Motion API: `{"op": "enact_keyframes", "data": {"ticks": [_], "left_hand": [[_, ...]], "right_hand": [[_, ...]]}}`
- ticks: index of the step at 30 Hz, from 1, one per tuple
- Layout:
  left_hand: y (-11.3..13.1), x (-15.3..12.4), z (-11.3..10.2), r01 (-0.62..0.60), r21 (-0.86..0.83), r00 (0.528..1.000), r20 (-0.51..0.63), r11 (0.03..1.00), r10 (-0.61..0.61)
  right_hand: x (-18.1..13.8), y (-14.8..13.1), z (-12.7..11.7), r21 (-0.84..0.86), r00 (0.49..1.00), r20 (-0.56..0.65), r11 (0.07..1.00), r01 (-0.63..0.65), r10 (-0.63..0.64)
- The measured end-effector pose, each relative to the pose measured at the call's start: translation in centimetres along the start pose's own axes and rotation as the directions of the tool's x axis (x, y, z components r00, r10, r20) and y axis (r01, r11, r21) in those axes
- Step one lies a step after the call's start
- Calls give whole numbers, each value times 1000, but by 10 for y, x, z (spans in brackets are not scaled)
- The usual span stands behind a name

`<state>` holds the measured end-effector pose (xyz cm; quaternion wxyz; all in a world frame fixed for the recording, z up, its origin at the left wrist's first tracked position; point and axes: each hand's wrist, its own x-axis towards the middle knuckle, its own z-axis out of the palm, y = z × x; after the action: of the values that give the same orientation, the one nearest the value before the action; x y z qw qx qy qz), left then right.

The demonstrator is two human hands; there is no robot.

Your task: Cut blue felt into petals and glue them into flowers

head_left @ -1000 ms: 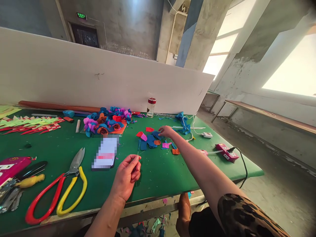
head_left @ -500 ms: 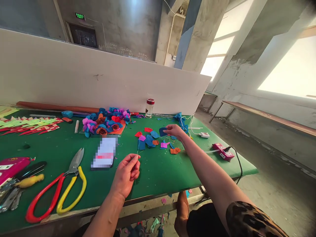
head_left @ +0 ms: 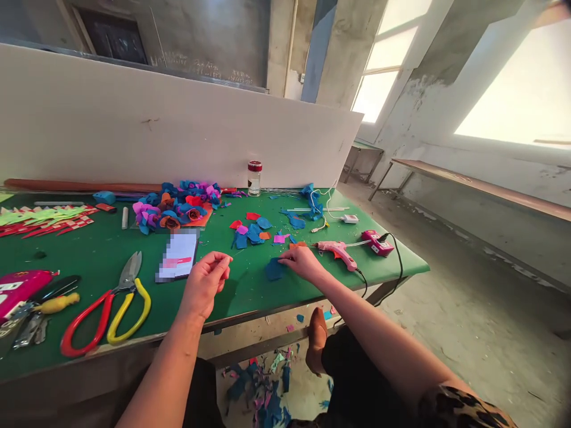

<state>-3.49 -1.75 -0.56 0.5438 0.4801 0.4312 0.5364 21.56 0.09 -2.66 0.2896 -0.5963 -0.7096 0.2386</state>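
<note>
My right hand [head_left: 303, 261] is closed, pinching the edge of a blue paper piece [head_left: 274, 269] just above the green tabletop. To its left, my left hand [head_left: 208, 279] stays raised with thumb and forefinger pressed together. A thin wire showed in that pinch in the earlier frame; at this moment it can hardly be made out. Beyond the hands lie loose paper pieces [head_left: 255, 233] in blue, red, pink and orange. Right of my right hand, a pink glue gun [head_left: 338, 252] rests on the table with its nozzle pointing left.
Paper flowers [head_left: 173, 208] are heaped at the back left, near a phone [head_left: 179, 255]. Large scissors [head_left: 129, 285] with red and yellow handles lie at the left. A glass jar [head_left: 254, 178] stands by the white board. A power strip [head_left: 377, 242] sits near the right edge.
My right hand has brought the blue paper piece down and nearer, toward my left hand. My left hand remains pinched. The view has shifted, and the glue gun now shows.
</note>
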Motion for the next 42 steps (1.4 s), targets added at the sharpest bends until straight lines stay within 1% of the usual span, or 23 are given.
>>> {"op": "enact_keyframes", "data": {"ticks": [4,7,9,10,12,14,15,17,19,21,25,28,30,32,35,40,42], "left_hand": [[-1,-4,8,42,-82,999,16,996,-41],[3,1,18,57,-100,998,27,993,-54],[7,7,25,35,-85,999,19,996,-33],[9,11,27,23,-84,1000,16,996,-22],[11,17,28,22,-110,1000,20,994,-20],[8,21,24,78,-163,996,53,984,-70],[6,21,21,116,-189,992,77,975,-103],[-1,19,15,184,-219,980,115,958,-162],[-8,14,12,217,-222,974,115,951,-196],[-12,9,11,228,-208,972,102,951,-211],[-15,3,12,249,-178,966,113,952,-231],[-16,2,11,276,-169,956,150,946,-252],[-17,3,10,287,-171,951,168,943,-259],[-18,3,8,298,-182,948,176,937,-267],[-20,4,5,311,-201,942,194,929,-273],[-21,4,4,322,-209,935,221,923,-276],[-21,5,3,320,-214,935,226,923,-272]], "right_hand": [[2,6,-18,-17,999,-51,1000,-2,1],[-4,11,-28,16,996,-94,1000,-12,13],[-9,14,-32,76,994,-109,997,-17,26],[-12,16,-32,129,994,-103,992,-19,32],[-16,16,-28,253,998,-55,967,-27,42],[-18,15,-18,353,998,23,934,-65,60],[-17,13,-11,362,996,55,928,-88,73],[-14,9,3,278,993,61,954,-116,103],[-8,5,14,121,994,6,987,-107,107],[-1,1,18,-34,997,-51,998,-56,54],[28,-9,12,-185,993,-72,979,83,-98],[57,-18,11,-294,970,-10,928,228,-241],[76,-23,17,-353,953,59,887,298,-296],[92,-24,24,-370,957,88,883,290,-277],[111,-18,31,-343,975,69,913,221,-210],[135,-9,27,-281,995,-20,956,90,-99],[138,-9,22,-261,997,-23,963,66,-75]]}}
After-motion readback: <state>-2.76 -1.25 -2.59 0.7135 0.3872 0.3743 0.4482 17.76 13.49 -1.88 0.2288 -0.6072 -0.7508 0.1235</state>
